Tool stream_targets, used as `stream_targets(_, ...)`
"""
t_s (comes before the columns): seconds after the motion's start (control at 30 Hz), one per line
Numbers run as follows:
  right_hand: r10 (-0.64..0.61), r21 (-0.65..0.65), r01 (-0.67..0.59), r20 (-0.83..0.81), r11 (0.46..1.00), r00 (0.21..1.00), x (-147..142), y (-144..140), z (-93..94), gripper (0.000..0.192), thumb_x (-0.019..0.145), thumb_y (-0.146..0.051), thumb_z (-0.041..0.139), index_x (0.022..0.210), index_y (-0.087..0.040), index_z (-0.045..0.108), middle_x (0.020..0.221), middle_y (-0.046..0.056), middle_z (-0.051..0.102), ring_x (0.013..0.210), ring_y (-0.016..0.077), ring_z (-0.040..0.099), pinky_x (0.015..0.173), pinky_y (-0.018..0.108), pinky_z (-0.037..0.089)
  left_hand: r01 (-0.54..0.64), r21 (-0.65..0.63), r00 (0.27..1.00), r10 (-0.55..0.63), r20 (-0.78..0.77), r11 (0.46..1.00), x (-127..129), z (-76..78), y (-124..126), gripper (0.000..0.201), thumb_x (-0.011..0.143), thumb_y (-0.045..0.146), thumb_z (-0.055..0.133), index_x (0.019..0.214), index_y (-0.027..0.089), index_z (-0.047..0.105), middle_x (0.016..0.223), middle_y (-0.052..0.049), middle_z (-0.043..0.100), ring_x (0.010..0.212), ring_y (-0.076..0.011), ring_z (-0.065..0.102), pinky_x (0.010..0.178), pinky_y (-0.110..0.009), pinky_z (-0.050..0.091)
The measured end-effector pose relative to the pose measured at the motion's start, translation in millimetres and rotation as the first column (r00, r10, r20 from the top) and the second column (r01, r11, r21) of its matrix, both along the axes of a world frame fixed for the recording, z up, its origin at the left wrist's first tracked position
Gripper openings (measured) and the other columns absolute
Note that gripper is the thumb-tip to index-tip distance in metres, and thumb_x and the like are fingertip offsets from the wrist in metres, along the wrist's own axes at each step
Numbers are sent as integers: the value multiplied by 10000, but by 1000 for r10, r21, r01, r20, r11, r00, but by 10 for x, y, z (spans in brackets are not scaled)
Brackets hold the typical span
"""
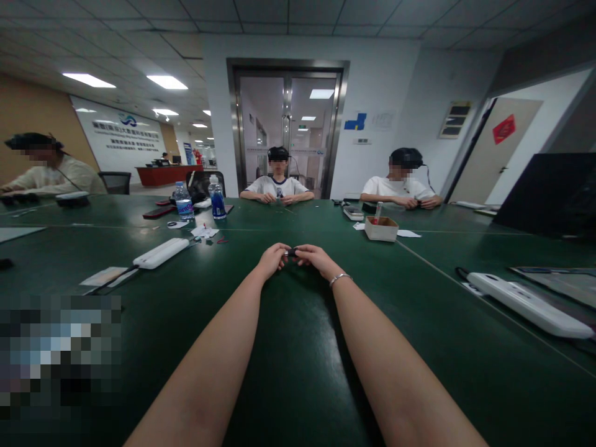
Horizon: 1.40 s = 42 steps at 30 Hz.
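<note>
**Both hands pinch one small dark item at mid-table**

Both forearms run out over the green table (298,372). The left hand (272,258) and right hand (313,256) meet fingertip to fingertip, fingers clamped on a small dark item (291,252) held between them, just above the tabletop. A bracelet (340,279) sits on the right wrist. A power strip (161,252) lies left, another (528,304) right. Farther off: a box (381,228), two bottles (216,197), three seated people.

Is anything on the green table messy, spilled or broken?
Nothing looks spilled or broken. Both hands, left hand and right hand, pinch a small dark thing over the table. The bottles stand upright; only some paper scraps lie loosely near them.
</note>
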State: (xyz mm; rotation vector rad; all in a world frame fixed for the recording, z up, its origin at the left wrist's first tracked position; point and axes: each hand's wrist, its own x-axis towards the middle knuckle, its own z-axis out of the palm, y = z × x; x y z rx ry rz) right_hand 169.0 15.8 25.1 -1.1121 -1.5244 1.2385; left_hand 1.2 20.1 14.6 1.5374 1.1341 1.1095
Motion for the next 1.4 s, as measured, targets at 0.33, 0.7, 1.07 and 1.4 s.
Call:
stream_targets(0.33, -2, -6, 2, -19, 1000, 1000, -3, 23, -20, 152, 802, -128, 597, 949, -112, 637, 734, 43, 674, 511, 64, 558, 469, 156, 359, 23, 20, 1000, -23, 19, 1000, -4, -5, -14, 218, 836, 289, 423, 927, 157, 571, 576, 21, 503, 422, -68, 443, 397, -171, 325)
stream_targets(0.7, 2, 5, -2, -30, 1000, 1000, 5, 43, -38, 168, 788, -143, 618, 953, -120, 640, 742, 41, 676, 519, 70, 570, 473, 161, 369, 12, 30, 1000, -12, -4, 999, -7, -8, -3, 202, 814, 253, 458, 960, 162, 565, 647, 9, 533, 458, -68, 473, 394, -166, 340)
stream_targets(1.07, -4, -12, 4, -49, 1000, 999, -1, 14, -14, 156, 789, -135, 624, 944, -119, 637, 742, 43, 678, 507, 69, 566, 465, 160, 379, 1, 27, 1000, -2, 11, 1000, -12, 6, -35, 119, 795, 239, 534, 864, 155, 487, 639, 0, 591, 455, -72, 507, 421, -173, 356)
stream_targets(1.4, -25, -26, 24, -42, 999, 999, -8, 15, -12, 148, 794, -142, 614, 940, -116, 626, 702, 38, 677, 496, 73, 564, 459, 164, 362, 16, -34, 1000, -15, 19, 999, -10, -33, 31, 182, 837, 324, 501, 822, 143, 486, 589, -17, 597, 458, -96, 554, 430, -179, 368)
